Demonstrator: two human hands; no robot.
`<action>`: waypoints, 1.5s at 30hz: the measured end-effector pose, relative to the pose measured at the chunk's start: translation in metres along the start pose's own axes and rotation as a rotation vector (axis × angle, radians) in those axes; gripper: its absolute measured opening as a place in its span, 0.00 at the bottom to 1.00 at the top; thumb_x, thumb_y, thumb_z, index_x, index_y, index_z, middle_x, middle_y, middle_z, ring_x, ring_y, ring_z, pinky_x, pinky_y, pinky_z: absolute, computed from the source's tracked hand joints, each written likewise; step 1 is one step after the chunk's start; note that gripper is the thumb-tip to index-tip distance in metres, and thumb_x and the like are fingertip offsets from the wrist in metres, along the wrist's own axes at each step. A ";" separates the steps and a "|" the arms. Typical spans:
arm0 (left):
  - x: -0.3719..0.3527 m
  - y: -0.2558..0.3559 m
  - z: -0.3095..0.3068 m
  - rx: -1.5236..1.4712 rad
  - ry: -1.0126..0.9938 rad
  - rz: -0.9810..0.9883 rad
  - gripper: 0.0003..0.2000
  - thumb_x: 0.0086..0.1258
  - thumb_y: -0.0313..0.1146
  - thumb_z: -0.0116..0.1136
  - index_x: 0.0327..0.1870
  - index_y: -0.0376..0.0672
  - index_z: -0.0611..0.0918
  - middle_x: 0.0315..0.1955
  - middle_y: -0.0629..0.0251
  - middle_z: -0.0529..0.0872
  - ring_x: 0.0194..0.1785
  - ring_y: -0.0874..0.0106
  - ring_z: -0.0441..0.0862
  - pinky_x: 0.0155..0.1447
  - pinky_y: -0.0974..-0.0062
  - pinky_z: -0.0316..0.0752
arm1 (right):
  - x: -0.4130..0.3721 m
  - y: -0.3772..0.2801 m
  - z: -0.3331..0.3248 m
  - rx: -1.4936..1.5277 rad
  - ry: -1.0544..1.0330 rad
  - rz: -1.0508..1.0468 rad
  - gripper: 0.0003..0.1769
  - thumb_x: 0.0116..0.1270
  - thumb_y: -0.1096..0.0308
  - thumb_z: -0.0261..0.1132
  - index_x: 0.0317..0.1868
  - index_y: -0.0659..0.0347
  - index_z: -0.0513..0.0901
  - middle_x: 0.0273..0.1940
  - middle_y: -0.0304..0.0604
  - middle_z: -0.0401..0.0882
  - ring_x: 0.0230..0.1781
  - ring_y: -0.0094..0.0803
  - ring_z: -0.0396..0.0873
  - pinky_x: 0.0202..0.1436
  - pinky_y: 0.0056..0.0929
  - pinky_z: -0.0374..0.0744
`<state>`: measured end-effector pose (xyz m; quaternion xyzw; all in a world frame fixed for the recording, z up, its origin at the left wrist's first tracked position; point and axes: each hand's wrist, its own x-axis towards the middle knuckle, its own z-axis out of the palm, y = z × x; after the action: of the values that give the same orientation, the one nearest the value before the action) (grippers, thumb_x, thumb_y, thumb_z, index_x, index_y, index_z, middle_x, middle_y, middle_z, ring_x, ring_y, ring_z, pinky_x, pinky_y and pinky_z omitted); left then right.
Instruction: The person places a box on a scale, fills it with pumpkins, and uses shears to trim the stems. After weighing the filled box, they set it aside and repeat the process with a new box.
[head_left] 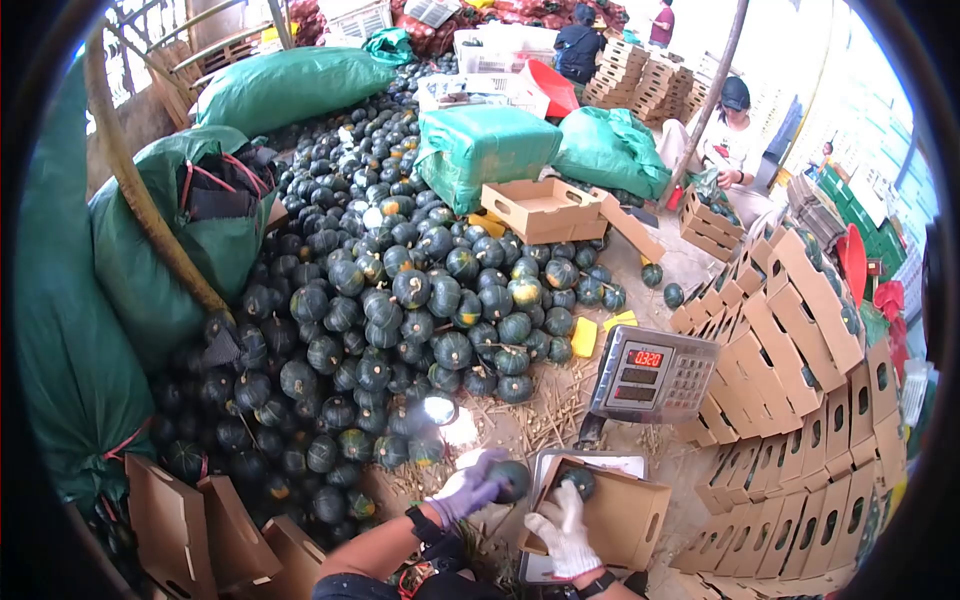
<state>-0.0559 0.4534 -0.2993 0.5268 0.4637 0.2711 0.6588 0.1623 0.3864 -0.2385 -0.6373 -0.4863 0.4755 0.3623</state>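
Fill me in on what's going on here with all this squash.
A person in gloves is handling kabocha squash beside a large pile. The left hand holds one squash just outside an open cardboard box; the right hand is at another squash inside it. The box sits on a digital scale with its red display lit. Stacked boxes stand to the right.

Squash pile (385, 300) on the floor (550, 385), with sacks (60, 300) along its left side. In front, an open carton (622, 525) rests on the scale platform (620, 463); one squash (581, 482) lies inside, another squash (512, 482) in the left hand (470, 488). The scale display (652, 377) stands behind the carton; carton stacks (765, 370) occupy the right.
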 end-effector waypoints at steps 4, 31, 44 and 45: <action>-0.018 0.022 0.036 0.155 -0.160 0.277 0.30 0.80 0.46 0.49 0.78 0.46 0.58 0.60 0.56 0.78 0.64 0.66 0.75 0.67 0.68 0.70 | 0.009 -0.003 0.000 0.688 -0.320 0.226 0.36 0.63 0.84 0.61 0.71 0.55 0.63 0.58 0.42 0.75 0.48 0.30 0.78 0.51 0.27 0.81; 0.035 -0.075 -0.049 0.868 0.581 -0.221 0.33 0.64 0.52 0.68 0.68 0.48 0.72 0.59 0.58 0.77 0.66 0.62 0.72 0.70 0.58 0.66 | -0.002 0.035 -0.017 -0.378 0.042 -0.085 0.27 0.66 0.68 0.69 0.65 0.58 0.76 0.70 0.52 0.67 0.67 0.46 0.73 0.66 0.42 0.78; -0.007 -0.072 -0.060 0.844 0.900 -0.277 0.34 0.62 0.55 0.67 0.66 0.47 0.73 0.69 0.49 0.68 0.70 0.49 0.66 0.69 0.52 0.67 | 0.024 0.025 -0.062 0.187 0.290 0.369 0.45 0.60 0.73 0.71 0.76 0.50 0.59 0.58 0.45 0.70 0.52 0.34 0.75 0.42 0.32 0.84; 0.000 -0.117 -0.073 1.031 0.988 -0.356 0.42 0.57 0.57 0.70 0.71 0.50 0.69 0.70 0.49 0.66 0.71 0.45 0.63 0.71 0.47 0.64 | 0.032 0.038 -0.069 0.073 0.307 0.408 0.46 0.61 0.70 0.73 0.76 0.50 0.59 0.59 0.46 0.70 0.52 0.33 0.75 0.42 0.31 0.83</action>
<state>-0.1365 0.4510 -0.4110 0.5027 0.8536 0.1132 0.0759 0.2410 0.4069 -0.2622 -0.7735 -0.2695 0.4536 0.3511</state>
